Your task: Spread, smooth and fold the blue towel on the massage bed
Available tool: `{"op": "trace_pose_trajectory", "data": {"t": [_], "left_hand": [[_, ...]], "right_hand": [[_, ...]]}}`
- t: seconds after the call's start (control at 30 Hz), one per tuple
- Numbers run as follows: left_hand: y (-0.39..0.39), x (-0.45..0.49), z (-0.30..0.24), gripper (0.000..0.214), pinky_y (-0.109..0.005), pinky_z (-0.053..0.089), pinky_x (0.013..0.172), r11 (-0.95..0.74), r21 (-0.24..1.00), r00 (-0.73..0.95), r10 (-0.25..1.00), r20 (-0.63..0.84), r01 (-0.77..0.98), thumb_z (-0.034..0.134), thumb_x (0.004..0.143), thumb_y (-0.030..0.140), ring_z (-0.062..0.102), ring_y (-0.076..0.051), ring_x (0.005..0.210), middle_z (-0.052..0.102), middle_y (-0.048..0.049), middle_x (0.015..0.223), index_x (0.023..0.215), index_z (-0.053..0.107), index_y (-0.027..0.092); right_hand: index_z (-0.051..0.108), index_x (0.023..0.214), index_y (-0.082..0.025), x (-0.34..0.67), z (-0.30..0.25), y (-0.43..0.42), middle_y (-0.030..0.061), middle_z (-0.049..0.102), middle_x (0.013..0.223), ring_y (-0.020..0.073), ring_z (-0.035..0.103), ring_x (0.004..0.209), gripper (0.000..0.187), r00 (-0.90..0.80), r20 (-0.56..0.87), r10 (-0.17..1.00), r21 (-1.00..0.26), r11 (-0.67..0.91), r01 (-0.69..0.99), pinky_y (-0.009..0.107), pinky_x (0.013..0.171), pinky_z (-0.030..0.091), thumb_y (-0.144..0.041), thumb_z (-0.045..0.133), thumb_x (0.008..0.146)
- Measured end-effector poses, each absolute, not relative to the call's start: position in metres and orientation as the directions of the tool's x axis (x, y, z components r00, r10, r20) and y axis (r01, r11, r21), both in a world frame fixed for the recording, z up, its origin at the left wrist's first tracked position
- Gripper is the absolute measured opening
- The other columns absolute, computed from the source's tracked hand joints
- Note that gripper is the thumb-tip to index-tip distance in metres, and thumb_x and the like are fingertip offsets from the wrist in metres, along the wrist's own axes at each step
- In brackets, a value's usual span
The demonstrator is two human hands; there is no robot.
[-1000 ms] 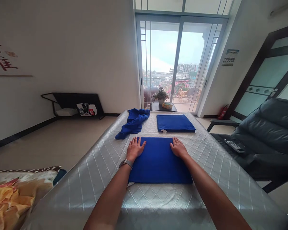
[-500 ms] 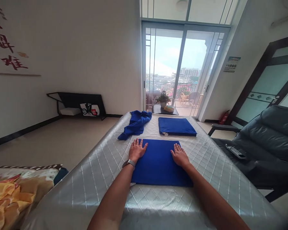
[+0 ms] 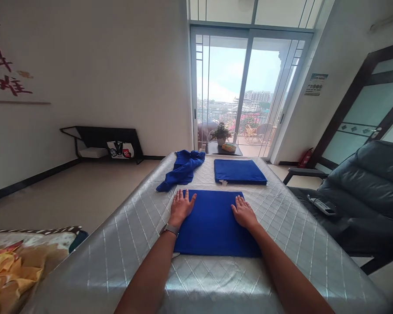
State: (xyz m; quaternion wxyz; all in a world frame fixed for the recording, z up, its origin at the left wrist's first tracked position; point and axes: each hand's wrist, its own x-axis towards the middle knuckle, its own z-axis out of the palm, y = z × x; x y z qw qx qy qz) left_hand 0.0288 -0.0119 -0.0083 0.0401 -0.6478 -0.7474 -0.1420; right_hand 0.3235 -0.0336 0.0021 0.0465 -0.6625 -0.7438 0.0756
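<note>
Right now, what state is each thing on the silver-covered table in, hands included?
Near blue cloth: flat, rectangular, smooth on top
Left hand: open, palm down on its left edge
Right hand: open, palm down near its far right corner
Far-right blue cloth: folded flat
Far-left blue cloth: crumpled
Silver quilted cover: spread out
</note>
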Motion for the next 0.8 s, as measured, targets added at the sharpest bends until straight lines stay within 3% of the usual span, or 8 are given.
{"op": "trace_pose_trajectory", "data": {"t": [0.17,0.27,0.37,0.47,0.57,0.8], "left_hand": [[-0.025,0.049,-0.001,0.073,-0.047,0.028,0.121,-0.037,0.103,-0.001,0.94,0.342,0.994,0.021,0.103,0.056,0.033,-0.032,0.148,0.041,-0.022,0.156,0.148,0.046,0.004],[-0.042,0.099,0.003,0.07,-0.044,0.032,0.119,-0.276,0.112,0.225,0.914,0.338,0.955,0.017,0.104,0.055,0.037,-0.027,0.146,0.045,-0.0172,0.155,0.147,0.048,0.01],[-0.056,0.161,0.003,0.07,-0.04,0.023,0.124,-0.547,0.094,0.486,0.801,0.351,0.832,0.016,0.103,0.057,0.029,-0.023,0.15,0.04,-0.0127,0.159,0.151,0.042,0.013],[-0.057,0.204,0.003,0.076,-0.041,0.024,0.124,-0.515,0.194,0.46,0.847,0.268,0.835,0.012,0.102,0.06,0.03,-0.024,0.15,0.038,-0.0144,0.159,0.154,0.036,0.009],[-0.051,0.21,0.0,0.078,-0.041,0.023,0.124,-0.423,0.255,0.381,0.903,0.197,0.87,0.011,0.101,0.061,0.028,-0.025,0.15,0.036,-0.0155,0.16,0.155,0.032,0.008],[-0.051,0.147,-0.009,0.086,-0.047,0.018,0.125,-0.283,0.222,0.265,0.958,0.109,0.933,0.006,0.097,0.067,0.016,-0.028,0.153,0.024,-0.0141,0.165,0.157,0.03,0.01]], "right_hand": [[0.019,0.159,-0.004,0.322,0.0,-0.033,0.0118,0.016,0.167,0.0209,0.01,0.154,0.069,-0.117,-0.006,0.993,-0.171,0.114,0.979,0.037,0.124,0.008,-0.045,0.018,0.103],[0.021,0.159,-0.003,0.321,-0.001,-0.034,0.0127,0.018,0.166,0.021,0.013,0.154,0.069,-0.111,0.017,0.994,-0.161,0.113,0.98,0.037,0.124,0.01,-0.044,0.018,0.103],[0.022,0.159,-0.004,0.324,-0.003,-0.036,0.0127,0.018,0.166,0.0216,0.013,0.154,0.066,-0.145,0.017,0.989,-0.113,0.146,0.983,0.037,0.123,0.012,-0.038,0.022,0.102],[0.021,0.159,-0.007,0.328,-0.005,-0.037,0.0109,0.012,0.167,0.0214,0.009,0.154,0.065,-0.197,0.003,0.98,-0.061,0.197,0.978,0.036,0.123,0.011,-0.028,0.03,0.098],[0.021,0.159,-0.007,0.329,-0.005,-0.038,0.0107,0.013,0.167,0.0205,0.011,0.154,0.065,-0.182,0.01,0.983,-0.086,0.182,0.979,0.035,0.123,0.012,-0.03,0.028,0.1],[0.021,0.159,-0.003,0.322,-0.002,-0.034,0.0111,0.016,0.166,0.0215,0.012,0.154,0.068,-0.126,0.017,0.992,-0.16,0.127,0.979,0.038,0.123,0.009,-0.041,0.018,0.102]]}}
